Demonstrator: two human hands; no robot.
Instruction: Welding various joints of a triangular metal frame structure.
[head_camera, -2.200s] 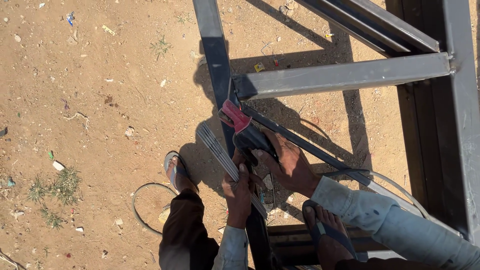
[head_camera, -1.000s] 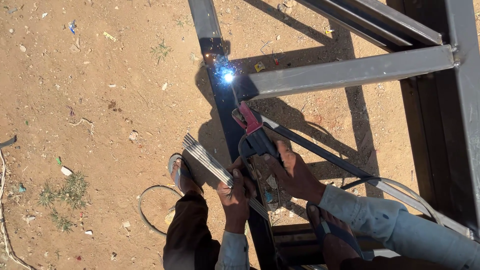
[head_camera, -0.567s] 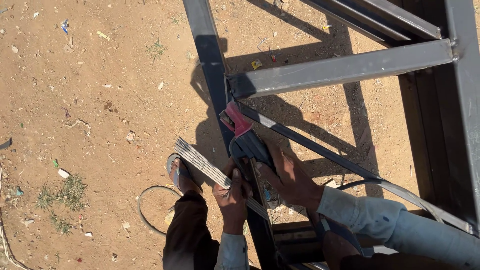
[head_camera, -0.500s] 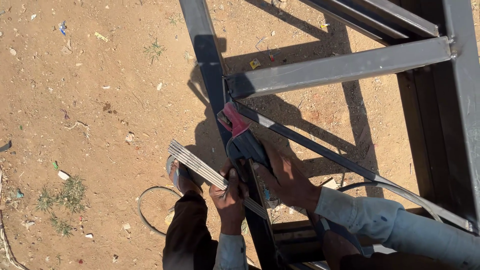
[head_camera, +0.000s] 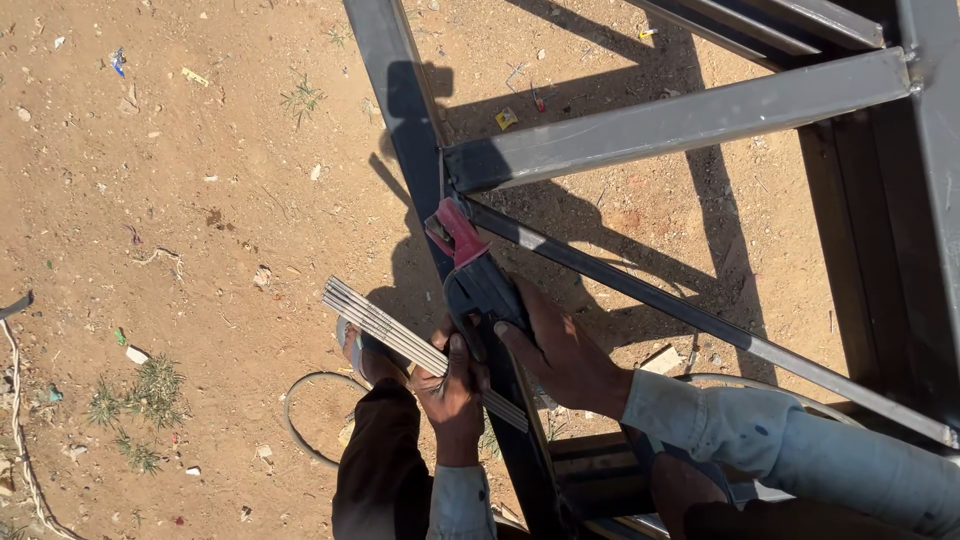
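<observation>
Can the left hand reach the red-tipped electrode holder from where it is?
Probably yes: the left hand, gripping the rod bundle, already sits against the electrode holder held by the right hand, though its fingers are occupied.

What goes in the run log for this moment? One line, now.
left hand: grips welding rods | right hand: holds electrode holder | holder tip near steel frame | ground: bare dirt

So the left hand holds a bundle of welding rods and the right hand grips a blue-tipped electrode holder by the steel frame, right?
Not quite: the head view shows the electrode holder has a red tip, not blue. The rest stands: the left hand holds the bundle of welding rods, and the right hand grips the holder by the steel frame.
</observation>
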